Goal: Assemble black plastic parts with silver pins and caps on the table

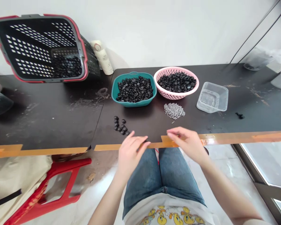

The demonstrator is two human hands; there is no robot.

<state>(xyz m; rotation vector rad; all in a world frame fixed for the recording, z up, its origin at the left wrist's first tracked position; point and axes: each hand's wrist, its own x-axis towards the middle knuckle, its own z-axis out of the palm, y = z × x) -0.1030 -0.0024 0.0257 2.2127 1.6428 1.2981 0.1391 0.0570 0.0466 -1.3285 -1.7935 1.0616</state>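
My left hand (130, 153) hovers at the front edge of the black table (61, 115), fingers bunched together around something small and dark that I cannot make out. My right hand (187, 142) is beside it at the edge, fingers curled in a pinch, its contents hidden. Just left of my left hand lies a small cluster of black round parts (120, 125). Behind sit a teal basin (133, 89) and a pink basket (176, 82), both full of black round parts. A heap of small metal pins (174, 110) lies in front of the pink basket.
A clear plastic tub (212, 97) stands right of the pins. A tilted black-and-red crate (42, 48) leans at the back left, with a white bottle (102, 57) beside it. A red stool (51, 187) is under the table on the left. A small black piece (240, 116) lies far right.
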